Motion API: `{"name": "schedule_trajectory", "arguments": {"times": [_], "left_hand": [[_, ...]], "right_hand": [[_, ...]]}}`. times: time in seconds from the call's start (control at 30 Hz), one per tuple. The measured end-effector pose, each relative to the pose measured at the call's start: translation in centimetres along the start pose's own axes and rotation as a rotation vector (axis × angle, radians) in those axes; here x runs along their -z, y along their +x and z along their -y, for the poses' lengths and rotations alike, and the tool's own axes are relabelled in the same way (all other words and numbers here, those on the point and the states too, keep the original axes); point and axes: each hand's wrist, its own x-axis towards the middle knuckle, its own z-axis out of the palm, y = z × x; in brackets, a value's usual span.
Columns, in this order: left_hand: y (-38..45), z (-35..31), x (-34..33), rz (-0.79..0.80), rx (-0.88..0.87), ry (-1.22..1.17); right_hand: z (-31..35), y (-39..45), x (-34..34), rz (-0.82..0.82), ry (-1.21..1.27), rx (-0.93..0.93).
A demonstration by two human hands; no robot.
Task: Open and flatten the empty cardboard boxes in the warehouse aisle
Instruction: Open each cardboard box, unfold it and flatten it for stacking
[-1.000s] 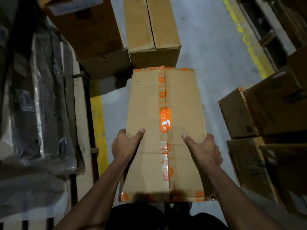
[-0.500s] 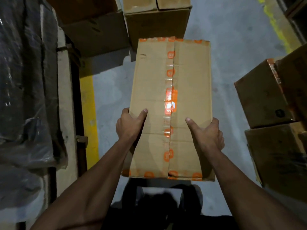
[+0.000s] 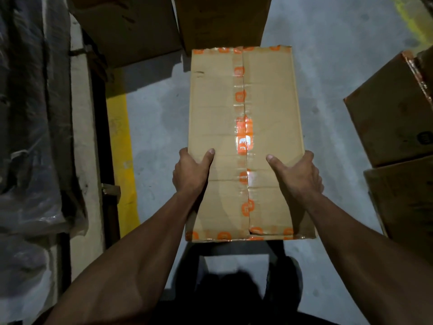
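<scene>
A long brown cardboard box point(image 3: 215, 109) is held in front of me above the grey floor. Its top seam is closed with clear tape point(image 3: 242, 141) printed with orange squares, and the same tape runs along both short ends. My left hand point(image 3: 191, 172) grips the box's left side, thumb on top. My right hand point(image 3: 296, 174) grips the right side the same way. The fingers of both hands are hidden under the box's sides.
Two closed brown boxes point(image 3: 220, 22) stand ahead on the floor. More boxes point(image 3: 389, 113) are stacked at the right. A pallet edge point(image 3: 82, 141) with plastic-wrapped goods point(image 3: 25, 127) and a yellow floor line point(image 3: 121, 160) run along the left.
The box has come closer to me and lower in view, still held by both hands. The camera has tilted down, so the far boxes slid toward the top edge.
</scene>
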Motion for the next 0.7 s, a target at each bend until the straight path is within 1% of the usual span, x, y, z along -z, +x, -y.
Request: {"name": "schedule_trajectory", "arguments": {"times": [0.07, 0.13, 0.23, 0.3, 0.4, 0.47, 0.53, 0.63, 0.7], "left_hand": [[-0.4, -0.1, 0.2, 0.031, -0.025, -0.016], [-1.7, 0.1, 0.7, 0.072, -0.112, -0.010], [-4.1, 1.8, 1.3, 0.158, -0.261, 0.143], [-5.6, 3.4, 1.7, 0.222, -0.281, 0.256], [-7.4, 5.3, 2.3, 0.280, -0.323, 0.392], [-8.7, 6.4, 2.8, 0.329, -0.358, 0.448], [-9.8, 7.5, 3.4, 0.393, -0.379, 0.490], [-10.6, 8.8, 4.4, 0.476, -0.419, 0.584], [-10.8, 9.1, 4.7, 0.495, -0.453, 0.664]], "right_hand": [[-0.2, -0.4, 0.2, 0.024, -0.012, 0.017], [-0.8, -1.6, 0.3, 0.050, -0.039, 0.050], [-3.0, -4.3, 0.4, 0.109, -0.141, 0.120], [-4.8, -6.2, 0.6, 0.157, -0.203, 0.142], [-6.4, -8.4, 0.9, 0.202, -0.221, 0.150], [-6.9, -9.6, 1.1, 0.243, -0.218, 0.151], [-7.1, -10.4, 1.5, 0.319, -0.228, 0.152], [-7.5, -11.0, 2.3, 0.454, -0.333, 0.154], [-7.8, -11.4, 2.4, 0.466, -0.413, 0.155]]}}
